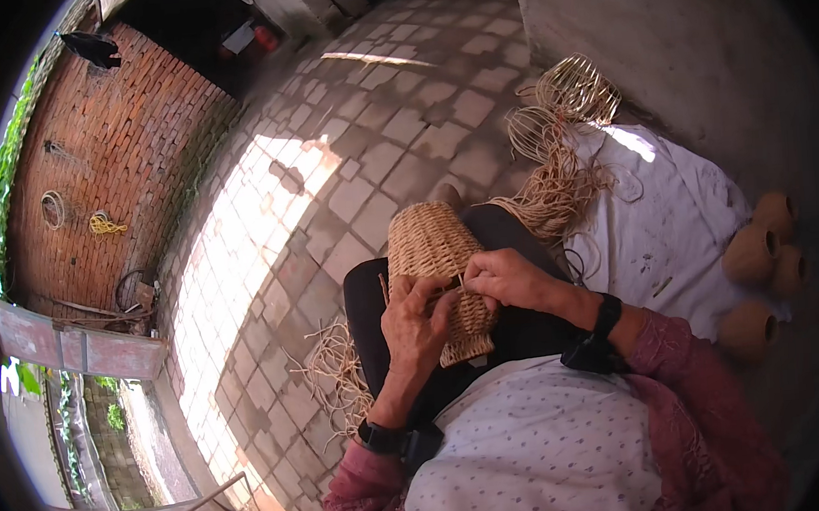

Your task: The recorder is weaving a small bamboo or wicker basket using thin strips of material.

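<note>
A tan woven basket [432,240] lies across my lap, its wide body pointing away from me and a narrower end toward my waist. My left hand [417,319] rests on the left of the weave, thumb and fingers bent inward against it. From the right, my right hand [509,279] pinches at the middle of the basket, where a thin strand [461,280] shows near the fingertips. The two hands almost meet there. What lies between the fingertips is too small to make out fully, and the basket's underside is hidden.
Loose pale strands [335,379] lie on the paving to my left. Coiled bundles of cord [556,174] sit at the right, beside a white cloth [658,210]. Several round brown pots [751,255] stand at the cloth's far right edge. A brick wall [103,153] rises at the left.
</note>
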A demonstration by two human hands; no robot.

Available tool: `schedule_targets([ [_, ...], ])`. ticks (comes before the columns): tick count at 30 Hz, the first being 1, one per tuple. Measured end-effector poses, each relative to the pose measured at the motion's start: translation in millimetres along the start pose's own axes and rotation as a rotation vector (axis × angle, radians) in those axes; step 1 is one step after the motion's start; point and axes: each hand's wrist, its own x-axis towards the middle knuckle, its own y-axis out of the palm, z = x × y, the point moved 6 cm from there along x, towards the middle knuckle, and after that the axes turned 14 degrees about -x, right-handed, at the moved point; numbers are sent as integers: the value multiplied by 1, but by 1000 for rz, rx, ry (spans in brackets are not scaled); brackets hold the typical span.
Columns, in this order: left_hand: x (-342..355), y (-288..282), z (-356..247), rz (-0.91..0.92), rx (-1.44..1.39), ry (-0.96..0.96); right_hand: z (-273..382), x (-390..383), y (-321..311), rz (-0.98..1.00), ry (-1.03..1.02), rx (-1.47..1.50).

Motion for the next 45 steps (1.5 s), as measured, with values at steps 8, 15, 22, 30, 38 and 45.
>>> schedule_targets([
  [8,-5,-7,-3,-17,-26,41,-26,-24,-31,-69,81,-39],
  [15,-5,-6,-5,-32,0,115,-30,-32,-29,-62,88,-72],
  [22,-7,4,1,-10,-25,172,-42,-19,-36,-263,68,-430],
  [30,-50,-77,71,-256,-219,3,-55,-8,-44,83,368,-214],
  [38,-267,-20,356,-278,-209,-888,-60,-5,-48,114,447,-150],
  [45,-398,18,454,-546,-308,-1397,-60,-5,-47,76,535,-180],
])
